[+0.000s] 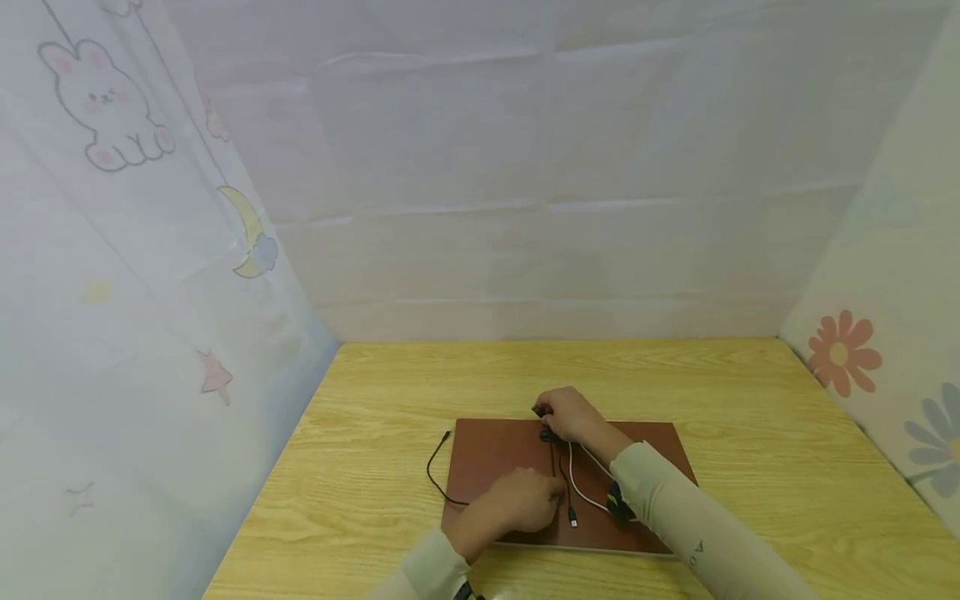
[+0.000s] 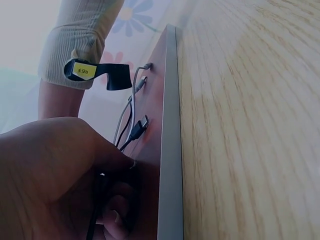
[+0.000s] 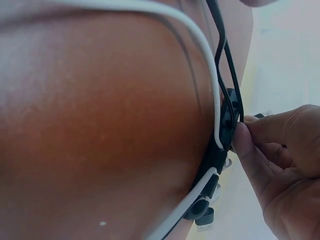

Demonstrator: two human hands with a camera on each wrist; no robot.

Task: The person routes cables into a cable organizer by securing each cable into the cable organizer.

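A brown board (image 1: pixel 502 450) lies on the table with a black cable holder (image 3: pixel 212 162) near its far edge. My right hand (image 1: pixel 570 412) is at that holder, and thumb and finger pinch a black cable (image 3: pixel 241 102) against it. White cables (image 3: pixel 212 65) run through the holder's slots. Nearer the front of the board, my left hand (image 1: pixel 525 500) has its fingers curled round a black cable (image 2: pixel 93 220); part of it is hidden in the palm. Just right of the left hand lies a black USB plug (image 1: pixel 573 521).
A black cable end (image 1: pixel 446 435) loops off the board's left side onto the wooden table (image 1: pixel 360 467). More cable plugs (image 2: pixel 141 82) lie toward the board's right side. A black strap with a yellow label (image 2: pixel 82 71) sits on the right sleeve. Printed cloth walls (image 1: pixel 450 250) enclose the table.
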